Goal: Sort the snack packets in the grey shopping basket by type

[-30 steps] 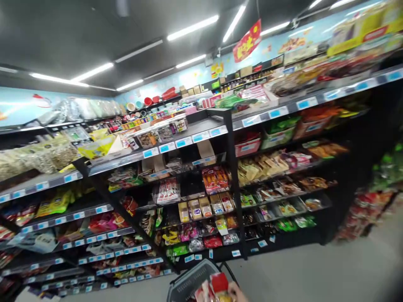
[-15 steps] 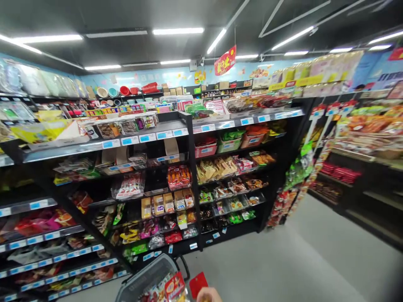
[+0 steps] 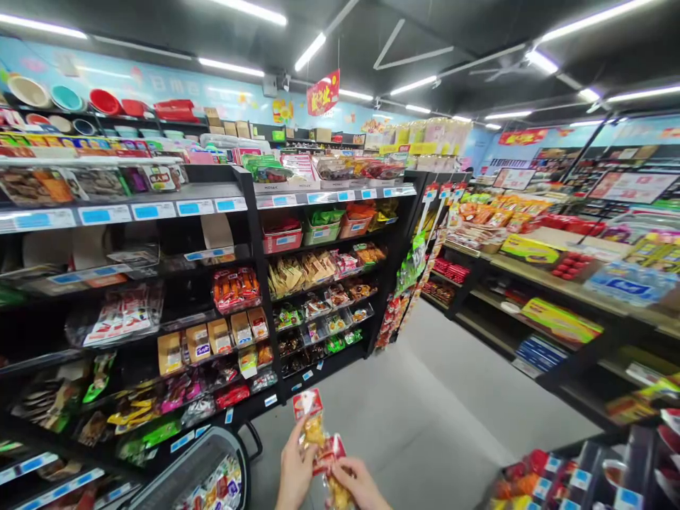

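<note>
Here, a small packet (image 3: 334, 489) is pinched in the fingers of the right hand (image 3: 362, 484), and just beyond it a second, red-topped packet (image 3: 312, 423) is held between the thumb and fingers of the left hand (image 3: 295, 464). To the left, wrapped snacks (image 3: 217, 487) are held in a grey basket (image 3: 194, 453); beyond, black shelves (image 3: 258, 234) are stocked, and farther off a red sign (image 3: 323, 93) is hung.

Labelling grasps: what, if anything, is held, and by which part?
Left hand holds the upper packet, red-topped, by its left side; right hand holds the lower packet, also red-topped, just below the red part.
</note>
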Action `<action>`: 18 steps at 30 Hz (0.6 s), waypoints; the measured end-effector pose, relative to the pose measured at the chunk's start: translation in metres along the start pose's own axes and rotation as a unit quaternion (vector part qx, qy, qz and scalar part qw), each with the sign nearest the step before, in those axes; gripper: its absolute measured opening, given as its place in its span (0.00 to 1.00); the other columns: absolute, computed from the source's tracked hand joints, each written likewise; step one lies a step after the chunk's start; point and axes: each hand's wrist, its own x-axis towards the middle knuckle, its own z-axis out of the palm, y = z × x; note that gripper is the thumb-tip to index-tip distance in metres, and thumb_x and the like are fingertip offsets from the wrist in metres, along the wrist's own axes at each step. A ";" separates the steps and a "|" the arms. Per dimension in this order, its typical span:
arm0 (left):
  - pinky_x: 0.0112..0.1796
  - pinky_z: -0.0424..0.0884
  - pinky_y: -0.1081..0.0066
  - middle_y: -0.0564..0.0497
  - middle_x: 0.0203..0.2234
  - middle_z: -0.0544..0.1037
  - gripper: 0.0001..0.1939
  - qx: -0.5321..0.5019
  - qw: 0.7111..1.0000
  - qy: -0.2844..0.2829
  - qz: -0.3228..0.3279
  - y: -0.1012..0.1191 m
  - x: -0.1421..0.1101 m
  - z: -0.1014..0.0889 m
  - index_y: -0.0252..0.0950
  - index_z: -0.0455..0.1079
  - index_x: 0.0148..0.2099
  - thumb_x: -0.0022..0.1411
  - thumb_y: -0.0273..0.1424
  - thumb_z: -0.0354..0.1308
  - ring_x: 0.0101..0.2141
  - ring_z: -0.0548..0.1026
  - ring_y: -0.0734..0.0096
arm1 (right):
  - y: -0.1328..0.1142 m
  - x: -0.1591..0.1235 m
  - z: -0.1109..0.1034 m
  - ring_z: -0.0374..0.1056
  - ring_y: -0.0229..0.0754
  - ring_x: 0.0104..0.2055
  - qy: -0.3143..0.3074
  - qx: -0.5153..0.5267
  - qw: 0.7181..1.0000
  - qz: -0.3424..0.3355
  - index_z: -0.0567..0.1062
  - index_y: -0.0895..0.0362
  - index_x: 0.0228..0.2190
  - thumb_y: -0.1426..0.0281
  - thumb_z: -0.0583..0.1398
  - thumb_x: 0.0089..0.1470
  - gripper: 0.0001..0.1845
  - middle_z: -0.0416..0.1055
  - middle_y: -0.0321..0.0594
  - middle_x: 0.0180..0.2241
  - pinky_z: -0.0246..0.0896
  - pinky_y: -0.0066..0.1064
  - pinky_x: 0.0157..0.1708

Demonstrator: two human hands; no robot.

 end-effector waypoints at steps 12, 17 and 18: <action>0.44 0.77 0.63 0.41 0.43 0.82 0.40 -0.106 0.992 -0.071 0.002 0.021 0.008 -0.084 0.33 0.61 0.66 0.51 0.30 0.64 0.40 0.83 0.59 | -0.014 0.036 0.111 0.74 0.44 0.22 0.031 -0.067 0.996 -0.041 0.80 0.62 0.30 0.39 0.67 0.42 0.35 0.76 0.44 0.22 0.66 0.32 0.26; 0.45 0.78 0.64 0.42 0.47 0.81 0.41 -0.128 0.991 -0.016 0.020 0.048 0.021 -0.162 0.37 0.61 0.66 0.50 0.29 0.66 0.43 0.82 0.59 | -0.001 0.076 0.191 0.72 0.44 0.20 0.007 -0.064 0.995 -0.074 0.80 0.60 0.25 0.41 0.65 0.46 0.31 0.74 0.42 0.18 0.66 0.32 0.27; 0.45 0.78 0.65 0.41 0.48 0.80 0.41 -0.137 0.990 -0.001 0.024 0.052 0.023 -0.174 0.38 0.62 0.65 0.49 0.29 0.66 0.44 0.82 0.59 | 0.002 0.084 0.206 0.72 0.44 0.20 0.011 -0.065 0.994 -0.083 0.80 0.60 0.25 0.42 0.65 0.47 0.31 0.74 0.42 0.18 0.66 0.33 0.27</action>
